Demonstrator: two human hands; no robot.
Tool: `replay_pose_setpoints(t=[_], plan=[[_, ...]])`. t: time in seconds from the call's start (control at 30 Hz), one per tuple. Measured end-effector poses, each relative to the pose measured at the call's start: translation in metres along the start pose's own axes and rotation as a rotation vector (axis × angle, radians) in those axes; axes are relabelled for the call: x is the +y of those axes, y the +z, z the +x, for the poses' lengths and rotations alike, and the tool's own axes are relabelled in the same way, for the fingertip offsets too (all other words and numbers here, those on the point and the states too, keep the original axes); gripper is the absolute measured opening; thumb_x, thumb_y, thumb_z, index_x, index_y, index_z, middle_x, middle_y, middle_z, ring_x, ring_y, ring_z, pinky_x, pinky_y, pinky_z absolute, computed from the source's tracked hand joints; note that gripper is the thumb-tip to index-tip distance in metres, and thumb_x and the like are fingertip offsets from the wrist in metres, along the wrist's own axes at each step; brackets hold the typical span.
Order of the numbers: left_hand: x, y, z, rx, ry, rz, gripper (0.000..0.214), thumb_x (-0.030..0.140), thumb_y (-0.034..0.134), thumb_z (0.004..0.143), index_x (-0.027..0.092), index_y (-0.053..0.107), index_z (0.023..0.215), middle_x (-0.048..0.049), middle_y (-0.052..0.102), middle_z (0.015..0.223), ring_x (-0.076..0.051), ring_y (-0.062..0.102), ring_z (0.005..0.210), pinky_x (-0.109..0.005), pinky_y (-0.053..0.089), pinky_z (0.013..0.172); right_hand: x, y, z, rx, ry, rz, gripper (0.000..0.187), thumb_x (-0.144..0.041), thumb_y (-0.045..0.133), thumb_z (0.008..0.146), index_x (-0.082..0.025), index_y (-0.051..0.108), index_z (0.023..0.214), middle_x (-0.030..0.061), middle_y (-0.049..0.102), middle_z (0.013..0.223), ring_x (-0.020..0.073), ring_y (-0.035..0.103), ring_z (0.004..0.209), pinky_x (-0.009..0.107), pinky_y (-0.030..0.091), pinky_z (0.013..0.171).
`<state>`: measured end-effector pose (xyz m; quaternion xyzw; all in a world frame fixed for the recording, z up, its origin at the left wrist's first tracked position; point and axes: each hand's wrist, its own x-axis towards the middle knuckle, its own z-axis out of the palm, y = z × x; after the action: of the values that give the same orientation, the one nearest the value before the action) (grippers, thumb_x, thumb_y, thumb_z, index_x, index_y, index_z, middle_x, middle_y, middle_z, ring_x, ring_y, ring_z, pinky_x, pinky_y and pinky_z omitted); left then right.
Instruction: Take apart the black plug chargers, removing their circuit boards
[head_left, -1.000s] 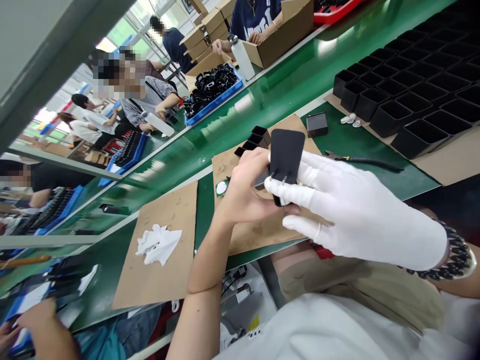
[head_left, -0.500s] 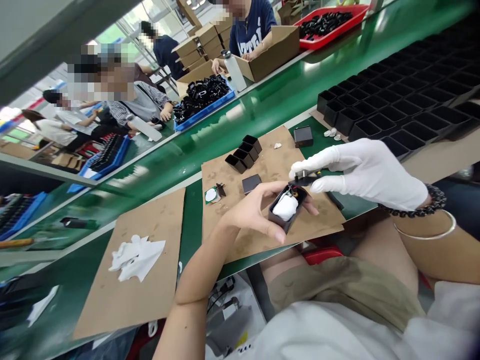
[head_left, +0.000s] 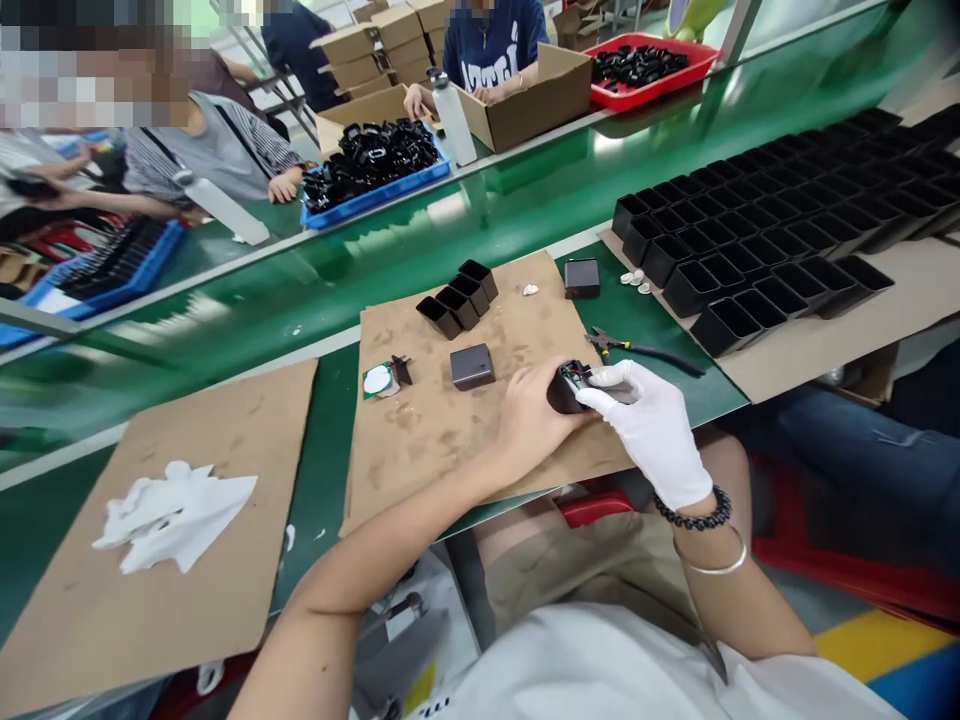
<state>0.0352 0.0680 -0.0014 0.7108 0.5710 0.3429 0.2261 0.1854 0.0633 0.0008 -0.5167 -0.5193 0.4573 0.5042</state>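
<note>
My bare left hand grips a small black charger shell low over a brown cardboard mat. My right hand, in a white glove, is closed on the same shell from the right, its fingertips pressing at the open top where coloured wires show. A closed dark grey charger block lies on the mat just left of my hands. Three empty black shells stand in a row further back. Black pliers lie on the green surface right of the mat.
A large tray of empty black shells fills the right. Another charger block and small white pieces lie beside it. A white disc on a green card, a second cardboard mat with a white cloth, the green conveyor and other workers lie beyond.
Both hands dropped from raised in front of me to the mat. The right hand, earlier holding the black lid above the shell, now presses on the shell's top. The white insert is hidden.
</note>
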Motion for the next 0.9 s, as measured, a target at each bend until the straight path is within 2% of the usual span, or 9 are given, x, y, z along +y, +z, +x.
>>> replay_pose_setpoints(t=[0.17, 0.33, 0.47, 0.57, 0.63, 0.67, 0.77, 0.83, 0.9], plan=[[0.001, 0.005, -0.005, -0.015, 0.047, 0.052, 0.052, 0.017, 0.079, 0.074, 0.022, 0.063, 0.123, -0.0075, 0.075, 0.128, -0.028, 0.071, 0.115, -0.046, 0.047, 0.109, -0.005, 0.000, -0.006, 0.098, -0.083, -0.209, 0.018, -0.032, 0.082, 0.073, -0.021, 0.067, 0.076, 0.0031, 0.073, 0.086, 0.0209, 0.070, 0.082, 0.037, 0.058, 0.083], [-0.006, 0.007, -0.006, 0.015, 0.060, 0.049, 0.045, 0.019, 0.071, 0.079, 0.021, 0.061, 0.123, -0.0076, 0.075, 0.125, -0.026, 0.072, 0.112, -0.046, 0.046, 0.111, -0.009, 0.014, -0.013, 0.080, -0.252, -0.509, 0.008, -0.024, 0.077, 0.081, -0.021, 0.069, 0.082, 0.0080, 0.075, 0.097, 0.0252, 0.071, 0.095, 0.042, 0.058, 0.089], [-0.012, 0.004, -0.005, 0.007, -0.002, 0.033, 0.048, 0.025, 0.071, 0.078, 0.020, 0.059, 0.125, -0.0099, 0.075, 0.124, -0.029, 0.071, 0.115, -0.049, 0.049, 0.111, 0.002, 0.022, -0.013, 0.045, -0.247, -0.443, 0.022, -0.024, 0.076, 0.082, -0.022, 0.073, 0.104, 0.0077, 0.077, 0.117, 0.0244, 0.073, 0.109, 0.038, 0.060, 0.098], [-0.016, -0.005, -0.007, -0.132, 0.080, -0.007, 0.061, 0.029, 0.071, 0.078, 0.018, 0.054, 0.135, -0.0127, 0.070, 0.134, -0.032, 0.065, 0.127, -0.057, 0.035, 0.124, 0.003, 0.010, -0.017, 0.031, -0.267, -0.422, 0.023, -0.026, 0.074, 0.084, -0.022, 0.074, 0.106, 0.0043, 0.080, 0.108, 0.0219, 0.078, 0.097, 0.034, 0.064, 0.093], [-0.019, -0.013, -0.009, -0.218, 0.205, -0.092, 0.067, 0.028, 0.067, 0.079, 0.018, 0.049, 0.143, -0.0144, 0.065, 0.143, -0.033, 0.059, 0.136, -0.061, 0.027, 0.128, -0.002, -0.005, -0.024, 0.087, -0.367, -0.478, 0.023, -0.026, 0.074, 0.084, -0.022, 0.075, 0.107, 0.0041, 0.081, 0.107, 0.0223, 0.078, 0.096, 0.034, 0.064, 0.093], [-0.021, -0.017, -0.009, -0.220, 0.257, -0.153, 0.064, 0.026, 0.064, 0.081, 0.018, 0.049, 0.143, -0.0144, 0.063, 0.145, -0.033, 0.058, 0.138, -0.061, 0.028, 0.127, -0.004, -0.012, -0.029, 0.131, -0.444, -0.514, 0.024, -0.024, 0.075, 0.084, -0.023, 0.075, 0.108, 0.0045, 0.081, 0.108, 0.0229, 0.078, 0.098, 0.035, 0.064, 0.093], [-0.029, -0.026, -0.003, -0.020, 0.259, -0.320, 0.045, 0.016, 0.055, 0.086, 0.020, 0.060, 0.130, -0.0111, 0.072, 0.131, -0.027, 0.065, 0.128, -0.049, 0.045, 0.117, -0.006, -0.026, -0.040, 0.143, -0.638, -0.638, 0.032, -0.016, 0.074, 0.085, -0.025, 0.074, 0.115, 0.0060, 0.079, 0.114, 0.0236, 0.077, 0.103, 0.035, 0.065, 0.095], [-0.034, -0.029, 0.002, 0.144, 0.176, -0.372, 0.033, 0.016, 0.055, 0.088, 0.020, 0.064, 0.119, -0.0080, 0.076, 0.117, -0.023, 0.070, 0.115, -0.040, 0.052, 0.107, -0.004, -0.030, -0.043, 0.030, -0.650, -0.701, 0.033, -0.014, 0.071, 0.086, -0.025, 0.074, 0.117, 0.0072, 0.079, 0.116, 0.0232, 0.078, 0.103, 0.034, 0.066, 0.092], [-0.037, -0.030, 0.006, 0.216, 0.115, -0.389, 0.024, 0.018, 0.057, 0.088, 0.019, 0.066, 0.110, -0.0063, 0.076, 0.110, -0.021, 0.071, 0.107, -0.036, 0.055, 0.100, -0.002, -0.032, -0.043, -0.064, -0.638, -0.725, 0.033, -0.013, 0.070, 0.087, -0.024, 0.074, 0.118, 0.0073, 0.079, 0.116, 0.0234, 0.078, 0.102, 0.033, 0.066, 0.090]])
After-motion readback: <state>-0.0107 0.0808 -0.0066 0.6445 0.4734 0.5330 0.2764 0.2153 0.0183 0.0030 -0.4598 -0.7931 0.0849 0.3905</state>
